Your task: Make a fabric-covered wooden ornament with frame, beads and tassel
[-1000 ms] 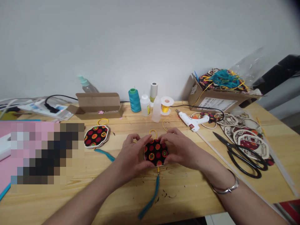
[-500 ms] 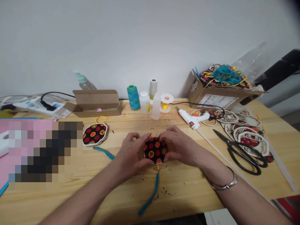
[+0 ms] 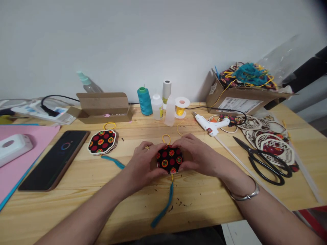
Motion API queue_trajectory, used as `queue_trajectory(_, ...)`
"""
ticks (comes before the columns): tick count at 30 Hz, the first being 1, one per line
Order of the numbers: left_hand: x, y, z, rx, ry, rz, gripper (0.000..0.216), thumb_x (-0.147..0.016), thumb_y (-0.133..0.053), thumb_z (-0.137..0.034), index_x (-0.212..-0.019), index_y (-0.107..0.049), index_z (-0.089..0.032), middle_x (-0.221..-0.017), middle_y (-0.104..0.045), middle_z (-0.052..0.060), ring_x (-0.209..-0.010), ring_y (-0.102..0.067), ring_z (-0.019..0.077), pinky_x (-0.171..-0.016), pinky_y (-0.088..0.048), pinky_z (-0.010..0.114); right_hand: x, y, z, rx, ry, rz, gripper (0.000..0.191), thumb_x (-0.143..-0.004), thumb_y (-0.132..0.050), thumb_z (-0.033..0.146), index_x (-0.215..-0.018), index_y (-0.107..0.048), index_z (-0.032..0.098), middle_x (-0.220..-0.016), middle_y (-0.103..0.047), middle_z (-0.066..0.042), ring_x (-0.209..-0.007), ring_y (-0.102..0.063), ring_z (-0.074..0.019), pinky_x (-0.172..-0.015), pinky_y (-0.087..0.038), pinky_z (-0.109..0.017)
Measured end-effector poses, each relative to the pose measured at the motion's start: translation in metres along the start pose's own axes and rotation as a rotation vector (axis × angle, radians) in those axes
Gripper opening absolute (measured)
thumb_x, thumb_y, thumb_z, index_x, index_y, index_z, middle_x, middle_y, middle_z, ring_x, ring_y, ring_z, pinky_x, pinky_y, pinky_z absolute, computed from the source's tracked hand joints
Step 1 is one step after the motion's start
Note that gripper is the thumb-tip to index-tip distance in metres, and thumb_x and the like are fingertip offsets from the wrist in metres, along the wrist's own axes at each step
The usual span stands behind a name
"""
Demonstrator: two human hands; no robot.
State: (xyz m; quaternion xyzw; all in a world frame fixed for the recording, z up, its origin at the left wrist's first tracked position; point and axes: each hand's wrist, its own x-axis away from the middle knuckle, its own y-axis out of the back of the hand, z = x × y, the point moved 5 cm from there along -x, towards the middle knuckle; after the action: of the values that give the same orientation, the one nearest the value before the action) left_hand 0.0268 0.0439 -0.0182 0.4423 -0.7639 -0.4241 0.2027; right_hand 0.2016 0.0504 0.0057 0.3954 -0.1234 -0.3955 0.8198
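A fabric-covered pendant, black with red and orange flower dots, lies on the table in front of me. At its top is a yellow cord loop; from its bottom hangs a teal tassel. My left hand grips its left edge, thumb at the bottom and fingers at the top. On the opposite edge my right hand is closed in the same way. Further left rests a stack of similar pendants with its own yellow loop and teal tassel.
Black scissors, a white glue gun and wooden frames lie right, before a full cardboard box. Bottles, teal thread and a yellow cord spool stand behind. A phone lies left.
The view has tilted slightly, so everything sits a little higher in it. My right fingers have shifted slightly along the pendant's top edge; both hands keep hold of it.
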Motion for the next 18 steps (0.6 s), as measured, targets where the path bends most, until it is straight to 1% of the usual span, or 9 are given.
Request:
queue_trajectory(3, 0.0, 0.004, -0.003, 0.025, -0.065, -0.016, 0.067, -0.071, -0.072, -0.042, -0.129, -0.043, -0.025, -0.125, -0.056, 0.006, -0.114, -0.044, 0.0248, -0.098, -0.038, 0.041, 0.003, 0.007, 0.001, -0.059, 0.034, -0.073, 0.051, -0.072, -0.074, 0.034, -0.117, -0.052, 0.023, -0.113, -0.059, -0.006, -0.108, -0.048, -0.0218, -0.092, -0.04, -0.037)
queue_trajectory(5, 0.0, 0.007, -0.005, 0.03, -0.101, -0.047, 0.067, -0.071, -0.072, -0.043, -0.129, -0.043, -0.026, -0.132, -0.052, 0.006, -0.117, -0.043, 0.0253, -0.1, -0.035, 0.042, 0.004, 0.01, 0.0, -0.071, 0.032, -0.114, 0.048, -0.074, -0.073, 0.031, -0.117, -0.052, 0.024, -0.116, -0.059, -0.005, -0.109, -0.048, -0.0214, -0.094, -0.04, -0.038)
queue_trajectory(6, 0.0, 0.008, -0.004, 0.029, -0.098, -0.058, 0.067, -0.071, -0.072, -0.043, -0.129, -0.044, -0.026, -0.131, -0.053, 0.005, -0.116, -0.043, 0.0254, -0.1, -0.035, 0.042, 0.004, 0.01, -0.001, -0.075, 0.025, -0.122, 0.047, -0.074, -0.073, 0.03, -0.116, -0.053, 0.025, -0.115, -0.059, -0.005, -0.109, -0.048, -0.0214, -0.094, -0.04, -0.039)
queue_trajectory(10, 0.001, 0.008, -0.001, 0.022, -0.018, -0.033, 0.068, -0.069, -0.073, -0.044, -0.128, -0.045, -0.026, -0.119, -0.06, 0.004, -0.111, -0.044, 0.0255, -0.096, -0.039, 0.039, 0.002, 0.004, 0.0, -0.103, 0.023, -0.092, 0.049, -0.071, -0.075, 0.031, -0.115, -0.054, 0.025, -0.111, -0.06, -0.004, -0.106, -0.048, -0.0217, -0.091, -0.042, -0.038)
queue_trajectory(14, 0.002, 0.003, -0.002, 0.038, -0.008, 0.012, 0.069, -0.072, -0.071, -0.041, -0.132, -0.041, -0.026, -0.124, -0.056, 0.005, -0.113, -0.041, 0.0257, -0.098, -0.039, 0.041, -0.001, -0.005, 0.002, -0.101, 0.052, -0.027, 0.047, -0.073, -0.074, 0.031, -0.115, -0.055, 0.024, -0.111, -0.062, -0.004, -0.102, -0.047, -0.0211, -0.088, -0.041, -0.036)
queue_trajectory(18, 0.001, -0.001, -0.001, 0.052, 0.001, 0.025, 0.071, -0.071, -0.072, -0.039, -0.133, -0.04, -0.025, -0.125, -0.054, 0.006, -0.113, -0.04, 0.0263, -0.099, -0.037, 0.044, -0.001, -0.006, 0.0, -0.1, 0.043, -0.031, 0.05, -0.071, -0.076, 0.031, -0.115, -0.055, 0.024, -0.112, -0.061, -0.004, -0.102, -0.045, -0.0213, -0.088, -0.04, -0.036)
